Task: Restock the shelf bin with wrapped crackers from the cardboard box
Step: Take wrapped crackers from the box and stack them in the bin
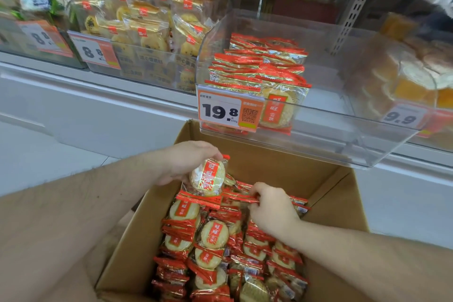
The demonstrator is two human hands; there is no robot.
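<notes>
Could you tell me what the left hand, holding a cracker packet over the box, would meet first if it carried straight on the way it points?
Probably the cardboard box's far inner wall beyond the left hand, though depth is uncertain.

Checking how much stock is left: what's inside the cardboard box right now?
The cardboard box holds many red-wrapped cracker packs in rows. The left hand holds one pack above them; the right hand grips packs at the far end. Lower layers are covered.

Cardboard box [326, 193] near end cut off by bottom edge. Left bins [34, 7] and right-hand bin [404, 73] blurred, contents unclear. Fingertips of right hand [272, 208] buried among wrapped crackers [213, 235]. Price tag [229, 111] small print unreadable.
</notes>
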